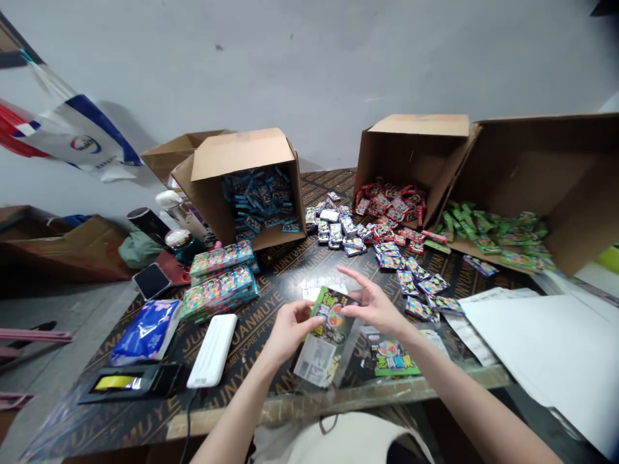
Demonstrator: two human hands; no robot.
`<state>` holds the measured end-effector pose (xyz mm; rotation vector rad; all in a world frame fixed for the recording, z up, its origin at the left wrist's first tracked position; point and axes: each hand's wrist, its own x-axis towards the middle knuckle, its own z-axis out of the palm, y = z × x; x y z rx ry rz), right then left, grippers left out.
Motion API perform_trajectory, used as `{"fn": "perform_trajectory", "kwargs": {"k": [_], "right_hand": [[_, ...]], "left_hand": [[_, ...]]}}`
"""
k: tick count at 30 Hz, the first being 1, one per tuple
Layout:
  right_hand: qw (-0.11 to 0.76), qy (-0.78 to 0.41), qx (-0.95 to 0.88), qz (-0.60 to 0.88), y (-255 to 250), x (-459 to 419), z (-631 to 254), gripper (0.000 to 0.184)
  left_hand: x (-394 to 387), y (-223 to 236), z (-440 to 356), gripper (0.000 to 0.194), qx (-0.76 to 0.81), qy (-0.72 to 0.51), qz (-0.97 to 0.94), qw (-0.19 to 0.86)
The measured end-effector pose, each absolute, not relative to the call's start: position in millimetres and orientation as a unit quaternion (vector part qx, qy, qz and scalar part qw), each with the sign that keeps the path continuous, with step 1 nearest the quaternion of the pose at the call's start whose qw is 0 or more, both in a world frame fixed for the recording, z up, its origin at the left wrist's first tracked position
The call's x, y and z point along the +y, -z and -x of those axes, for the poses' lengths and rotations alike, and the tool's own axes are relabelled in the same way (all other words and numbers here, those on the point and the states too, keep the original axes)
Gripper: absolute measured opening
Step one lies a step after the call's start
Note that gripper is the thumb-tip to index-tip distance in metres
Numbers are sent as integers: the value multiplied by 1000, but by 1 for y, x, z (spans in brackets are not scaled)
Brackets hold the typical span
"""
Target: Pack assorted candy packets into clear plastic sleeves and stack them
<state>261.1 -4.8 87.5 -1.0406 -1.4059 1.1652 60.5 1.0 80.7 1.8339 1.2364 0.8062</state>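
Note:
Over the near edge of the dark table (140,412) my two hands hold a clear plastic bag with a green printed header card (325,335). My left hand (289,330) pinches the bag's left side near the top. My right hand (373,304) grips its upper right corner with thumb and fingers, the other fingers stretched out. A second green printed card (393,358) lies flat on the table just right of the bag.
Three tipped cardboard boxes spill small packets: blue (258,200), red (389,203), green (488,229). Loose multicoloured packets (416,283) lie mid-table. Stacked colourful packs (220,283), a white power bank (213,349), a tissue pack (142,330), a phone (151,280) and white sheets (541,348) surround them.

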Motion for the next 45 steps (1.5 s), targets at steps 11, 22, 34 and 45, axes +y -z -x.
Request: {"fn": "perform_trajectory", "kwargs": {"k": [11, 22, 34, 45], "right_hand": [[397, -219, -760, 466, -94, 4, -248, 31], [276, -277, -838, 381, -109, 1, -251, 14], [489, -400, -623, 461, -85, 5, -242, 59], [447, -600, -490, 447, -42, 3, -222, 28]], "left_hand": [[-20, -83, -67, 22, 471, -379, -691, 397], [-23, -69, -64, 51, 306, -348, -443, 768], [-27, -76, -69, 32, 429, -383, -289, 765], [-16, -48, -65, 38, 521, -370, -473, 607]]}}
